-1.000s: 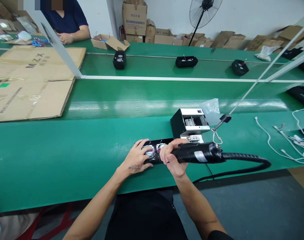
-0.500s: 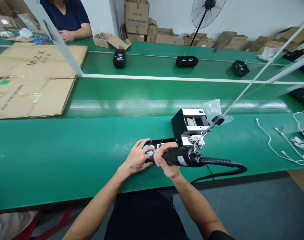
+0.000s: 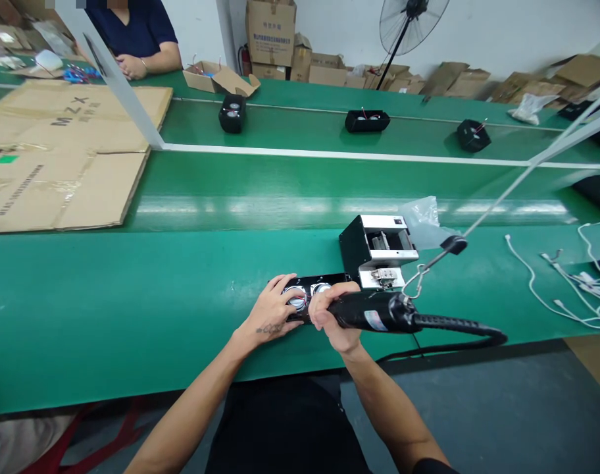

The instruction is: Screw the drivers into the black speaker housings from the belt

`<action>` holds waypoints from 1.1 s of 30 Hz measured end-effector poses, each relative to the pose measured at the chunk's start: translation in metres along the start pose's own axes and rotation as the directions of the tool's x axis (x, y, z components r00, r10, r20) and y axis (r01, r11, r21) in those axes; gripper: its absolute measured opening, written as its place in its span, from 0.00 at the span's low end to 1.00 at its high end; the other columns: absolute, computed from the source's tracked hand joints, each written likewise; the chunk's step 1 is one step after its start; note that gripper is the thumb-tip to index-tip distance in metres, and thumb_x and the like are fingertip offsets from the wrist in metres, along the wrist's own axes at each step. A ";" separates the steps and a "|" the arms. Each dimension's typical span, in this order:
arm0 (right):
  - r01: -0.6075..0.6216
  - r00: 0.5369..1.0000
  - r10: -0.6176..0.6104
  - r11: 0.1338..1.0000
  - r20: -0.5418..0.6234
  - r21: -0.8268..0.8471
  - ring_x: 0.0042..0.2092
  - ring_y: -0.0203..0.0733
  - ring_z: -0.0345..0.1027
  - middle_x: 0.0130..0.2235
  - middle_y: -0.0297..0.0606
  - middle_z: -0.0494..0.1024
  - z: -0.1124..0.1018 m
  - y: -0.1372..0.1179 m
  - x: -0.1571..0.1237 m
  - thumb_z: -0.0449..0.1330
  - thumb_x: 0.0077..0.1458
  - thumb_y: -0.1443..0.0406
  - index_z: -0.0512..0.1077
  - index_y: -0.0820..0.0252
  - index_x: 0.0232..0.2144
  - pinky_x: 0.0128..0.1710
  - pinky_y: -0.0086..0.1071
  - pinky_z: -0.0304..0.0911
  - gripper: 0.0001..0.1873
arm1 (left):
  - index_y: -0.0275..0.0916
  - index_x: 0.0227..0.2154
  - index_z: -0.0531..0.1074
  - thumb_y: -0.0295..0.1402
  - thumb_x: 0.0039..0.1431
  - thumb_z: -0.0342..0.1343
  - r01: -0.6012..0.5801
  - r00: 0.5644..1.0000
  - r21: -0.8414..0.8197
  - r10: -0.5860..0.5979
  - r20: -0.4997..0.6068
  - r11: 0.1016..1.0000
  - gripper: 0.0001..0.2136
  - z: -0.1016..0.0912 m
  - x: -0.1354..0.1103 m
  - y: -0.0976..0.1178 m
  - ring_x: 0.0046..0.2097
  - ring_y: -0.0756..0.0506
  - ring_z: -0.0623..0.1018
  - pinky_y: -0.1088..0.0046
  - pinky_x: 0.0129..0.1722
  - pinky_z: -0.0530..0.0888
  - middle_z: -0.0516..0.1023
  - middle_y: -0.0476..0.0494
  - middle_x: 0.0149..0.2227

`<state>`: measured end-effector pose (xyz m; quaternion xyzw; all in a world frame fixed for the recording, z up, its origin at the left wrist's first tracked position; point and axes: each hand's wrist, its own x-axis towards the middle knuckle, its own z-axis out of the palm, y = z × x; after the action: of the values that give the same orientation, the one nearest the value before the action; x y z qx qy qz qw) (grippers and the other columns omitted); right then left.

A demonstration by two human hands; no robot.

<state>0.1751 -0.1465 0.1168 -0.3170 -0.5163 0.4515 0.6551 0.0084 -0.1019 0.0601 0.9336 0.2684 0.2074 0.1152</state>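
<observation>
My left hand grips the left end of a black speaker housing, thumb on the near side and fingers over the far edge. Two round silver speaker drivers show in its top. In my right hand is a black electric screwdriver, lying nearly level, with its cable end pointing right. Its tip is hidden behind my fingers over the housing. A metal hook and a cord hold the tool from above. Just beyond the housing's right end stands a black and silver screw feeder.
White cables lie on the green bench at right, and a clear plastic bag sits behind the feeder. Flattened cardboard covers the far left. More speaker housings rest on the belt beyond a white rail. A person sits opposite.
The screwdriver and my right hand have shifted slightly right, uncovering more of the second driver. The hook and cord have swung right with the tool. My left hand stays on the housing.
</observation>
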 end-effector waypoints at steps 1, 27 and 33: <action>0.036 0.999 -0.036 0.999 -0.001 0.014 0.20 0.34 0.61 0.22 0.22 0.66 0.001 -0.003 0.002 0.64 0.60 0.61 0.60 0.50 0.43 0.24 0.32 0.62 0.15 | 0.42 0.35 0.82 0.42 0.61 0.62 -0.001 1.000 0.000 0.001 0.001 1.000 0.10 -0.001 0.000 0.001 0.65 0.29 0.64 0.46 0.63 0.63 0.78 0.45 0.51; 0.159 0.987 -0.150 0.964 -0.060 0.211 0.18 0.32 0.57 0.21 0.21 0.65 0.006 -0.018 0.014 0.63 0.62 0.65 0.64 0.50 0.44 0.19 0.28 0.58 0.12 | 0.41 0.31 0.81 0.32 0.66 0.57 -0.018 0.999 -0.011 0.018 0.040 1.000 0.10 -0.017 0.004 0.007 0.66 0.31 0.62 0.46 0.63 0.64 0.77 0.43 0.51; 0.146 0.989 -0.136 0.970 -0.061 0.194 0.18 0.32 0.57 0.21 0.21 0.65 0.008 -0.020 0.014 0.63 0.62 0.64 0.64 0.49 0.43 0.19 0.28 0.58 0.12 | 0.41 0.32 0.81 0.32 0.66 0.57 -0.018 0.999 -0.009 0.018 0.038 1.000 0.09 -0.015 0.003 0.006 0.66 0.31 0.62 0.47 0.63 0.64 0.77 0.43 0.51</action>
<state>0.1733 -0.1422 0.1416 -0.2232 -0.4745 0.4454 0.7257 0.0067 -0.1034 0.0764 0.9393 0.2567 0.1919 0.1223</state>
